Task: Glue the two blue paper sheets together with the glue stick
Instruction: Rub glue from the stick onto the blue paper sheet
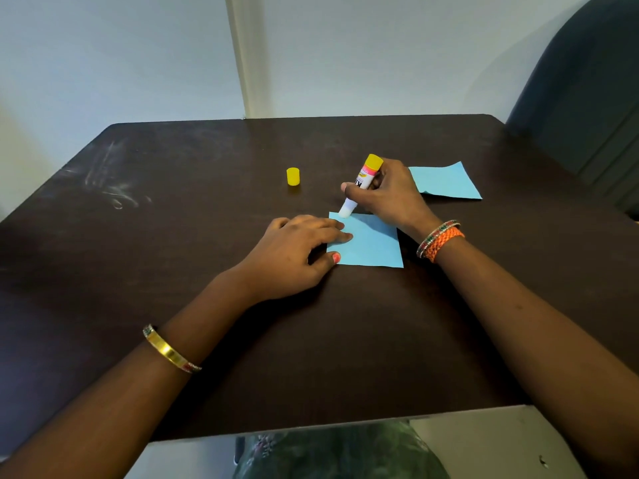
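Observation:
A blue paper sheet (373,245) lies flat near the middle of the dark table. My left hand (294,252) rests on its left edge, fingers spread and pressing it down. My right hand (389,193) grips a white glue stick (359,184) with a yellow base, tilted, its uncapped white tip touching the sheet's far left corner. A second blue paper sheet (446,181) lies farther back on the right, partly hidden behind my right hand, one corner slightly lifted. The yellow cap (293,176) stands upright on the table, left of the glue stick.
The dark brown table (173,236) has pale scuff marks at its left side. A wall stands right behind its far edge. A dark blue chair back (587,98) rises at the right. My lap shows under the near edge.

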